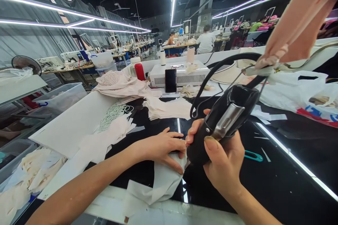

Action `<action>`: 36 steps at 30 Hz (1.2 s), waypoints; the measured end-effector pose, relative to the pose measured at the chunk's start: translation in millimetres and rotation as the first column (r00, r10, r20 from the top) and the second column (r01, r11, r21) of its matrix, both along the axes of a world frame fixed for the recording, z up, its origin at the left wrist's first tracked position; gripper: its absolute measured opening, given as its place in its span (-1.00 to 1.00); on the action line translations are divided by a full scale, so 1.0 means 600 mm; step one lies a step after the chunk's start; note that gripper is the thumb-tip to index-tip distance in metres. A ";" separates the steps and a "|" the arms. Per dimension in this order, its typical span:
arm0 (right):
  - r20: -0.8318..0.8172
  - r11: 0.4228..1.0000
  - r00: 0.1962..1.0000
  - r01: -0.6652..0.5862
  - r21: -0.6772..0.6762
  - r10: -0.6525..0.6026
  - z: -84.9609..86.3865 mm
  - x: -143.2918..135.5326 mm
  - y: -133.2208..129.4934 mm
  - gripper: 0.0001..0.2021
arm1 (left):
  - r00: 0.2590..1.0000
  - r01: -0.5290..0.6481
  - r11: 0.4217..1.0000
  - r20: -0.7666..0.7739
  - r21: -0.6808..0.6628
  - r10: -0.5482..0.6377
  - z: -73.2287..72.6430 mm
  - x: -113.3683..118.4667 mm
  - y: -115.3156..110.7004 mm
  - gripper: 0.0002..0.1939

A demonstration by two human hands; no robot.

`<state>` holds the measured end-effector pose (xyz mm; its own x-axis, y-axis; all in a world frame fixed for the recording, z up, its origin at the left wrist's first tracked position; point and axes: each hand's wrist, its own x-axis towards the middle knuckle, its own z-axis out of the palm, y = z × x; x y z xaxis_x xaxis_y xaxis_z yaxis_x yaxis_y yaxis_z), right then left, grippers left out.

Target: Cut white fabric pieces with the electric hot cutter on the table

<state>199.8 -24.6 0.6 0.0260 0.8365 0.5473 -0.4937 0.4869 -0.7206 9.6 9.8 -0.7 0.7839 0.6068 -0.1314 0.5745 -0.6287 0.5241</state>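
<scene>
My right hand [224,161] is wrapped around a black hand-held power tool [224,119] with a metal lever on its side, which looks like an ultrasonic gun. A thick black cable leaves its top, and a strip of peach cloth [298,31] is tied to the upper end. The tool's lower tip is hidden. Palm down, my left hand [165,147] lies with fingers outstretched on a pale fabric piece [166,181], close beside the tool. This piece hangs folded over the table's front edge.
Stacked pale fabric pieces [169,108] lie behind my hands, with green cord [114,116] to their left. A phone [170,80] leans on a white vented box [195,74]. Right are a teal thread snipper [253,155] and plastic bags [298,89]. People sit at distant sewing tables.
</scene>
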 end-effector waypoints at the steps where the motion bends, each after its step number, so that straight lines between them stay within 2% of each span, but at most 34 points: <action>1: -0.001 1.000 1.000 -0.003 0.003 0.003 -0.001 -0.001 0.000 -0.75 | 1.000 -0.001 1.000 0.007 -0.003 0.001 0.001 0.001 0.000 -0.62; 7: 0.035 1.000 0.999 0.024 0.016 -0.025 0.000 -0.001 -0.001 -0.78 | 1.000 -0.002 1.000 -0.014 -0.007 0.002 0.001 0.002 0.001 -0.63; 13: -0.003 0.999 1.000 0.029 0.038 -0.029 0.006 0.002 0.005 -0.79 | 1.000 -0.005 1.000 0.002 -0.015 0.005 0.003 -0.001 -0.003 -0.65; 20: 0.061 0.995 0.994 0.094 0.026 -0.095 0.001 0.001 0.003 -0.81 | 0.999 -0.027 1.000 0.026 -0.001 0.027 0.005 0.001 -0.008 -0.68; 23: 0.051 0.993 0.992 0.114 0.027 -0.115 0.001 -0.002 0.003 -0.75 | 0.989 -0.144 0.983 0.057 0.114 0.138 0.006 0.003 -0.041 -0.73; 25: 0.037 0.992 0.992 0.119 0.042 -0.120 0.003 -0.005 0.002 -0.74 | 0.954 -0.297 0.930 0.117 0.216 0.277 0.003 0.005 -0.078 -0.79; 27: 0.030 0.991 0.992 0.124 0.054 -0.126 0.006 -0.007 0.000 -0.78 | 0.922 -0.387 0.871 0.108 0.301 0.372 -0.004 0.008 -0.117 -0.92; 28: 0.034 0.991 0.991 0.127 0.053 -0.129 0.007 -0.008 -0.001 -0.79 | 0.919 -0.387 0.856 0.073 0.343 0.387 -0.009 0.010 -0.134 -0.96; 31: 0.054 0.992 0.991 0.124 0.039 -0.126 0.013 -0.009 -0.006 -0.80 | 0.928 -0.329 0.833 -0.010 0.445 0.372 -0.023 0.015 -0.169 -0.86; 34: 0.064 0.992 0.990 0.120 0.042 -0.123 0.018 -0.004 -0.010 -0.80 | 0.930 -0.312 0.815 -0.020 0.487 0.368 -0.032 0.011 -0.176 -0.82; 36: 0.067 0.989 0.987 0.142 0.040 -0.145 0.021 0.003 -0.013 -0.80 | 0.940 -0.297 0.827 -0.009 0.477 0.342 -0.034 0.003 -0.172 -0.75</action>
